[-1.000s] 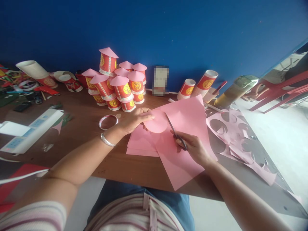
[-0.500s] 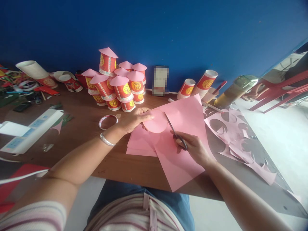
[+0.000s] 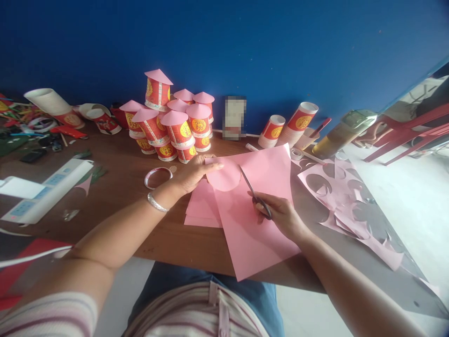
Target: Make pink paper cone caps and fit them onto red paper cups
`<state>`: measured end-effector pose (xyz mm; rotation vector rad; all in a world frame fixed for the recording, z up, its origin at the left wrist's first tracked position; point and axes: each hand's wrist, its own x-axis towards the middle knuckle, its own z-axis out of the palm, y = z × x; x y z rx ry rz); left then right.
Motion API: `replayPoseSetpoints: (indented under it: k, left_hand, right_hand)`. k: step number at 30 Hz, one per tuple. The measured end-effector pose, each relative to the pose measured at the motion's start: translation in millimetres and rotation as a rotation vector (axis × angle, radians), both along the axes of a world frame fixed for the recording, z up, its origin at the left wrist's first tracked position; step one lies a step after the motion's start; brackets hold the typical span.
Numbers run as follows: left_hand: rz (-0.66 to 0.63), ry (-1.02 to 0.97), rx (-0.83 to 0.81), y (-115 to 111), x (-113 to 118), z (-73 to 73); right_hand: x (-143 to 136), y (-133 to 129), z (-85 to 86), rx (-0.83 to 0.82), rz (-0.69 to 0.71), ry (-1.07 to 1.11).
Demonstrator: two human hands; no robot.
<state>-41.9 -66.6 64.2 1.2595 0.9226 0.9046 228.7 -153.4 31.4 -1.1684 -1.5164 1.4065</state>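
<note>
My left hand pinches a pink paper circle at its left edge, thumb on top. The circle lies over a large sheet of pink paper, which hangs slightly past the table's front edge. In my right hand is a pair of dark-handled scissors, fingers wrapped round the handles. The blades point up and left, touching the circle's right edge; whether they are parted I cannot make out. More pink paper lies beneath on the table, left of the large sheet.
Red paper cups with pink cone tops stand stacked at the back. Stacked cups and a bottle are at back right. Pink offcuts cover the right side. A tape roll and power strip lie left.
The large pink sheet and the circle have shifted a little to the left, and the sheet's far corner has dropped slightly. Both hands keep nearly the same places and holds.
</note>
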Motion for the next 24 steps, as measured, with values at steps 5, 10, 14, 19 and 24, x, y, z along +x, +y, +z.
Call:
replayPoseSetpoints:
  k: [5, 10, 14, 19, 24]
  left_hand:
    - [-0.016, 0.050, -0.004, 0.6, -0.3, -4.6]
    - [-0.029, 0.104, 0.068, 0.4, -1.4, -6.6]
    - [-0.071, 0.139, 0.125, -1.4, -2.2, -5.6]
    - [-0.111, 0.172, 0.166, -2.5, -3.2, -3.9]
    - [-0.084, 0.183, 0.184, -2.1, -3.8, -4.5]
  right_hand:
    - [-0.7, -1.0, -4.3, 0.000, -0.003, 0.007]
    - [-0.2, -1.6, -8.2, -0.005, -0.007, 0.015]
    - [0.8, -1.8, -9.4, 0.036, 0.014, -0.011]
    - [0.4, -2.0, -7.5, 0.061, 0.013, -0.050]
    - [0.1, -2.2, -5.3, 0.058, 0.009, -0.054]
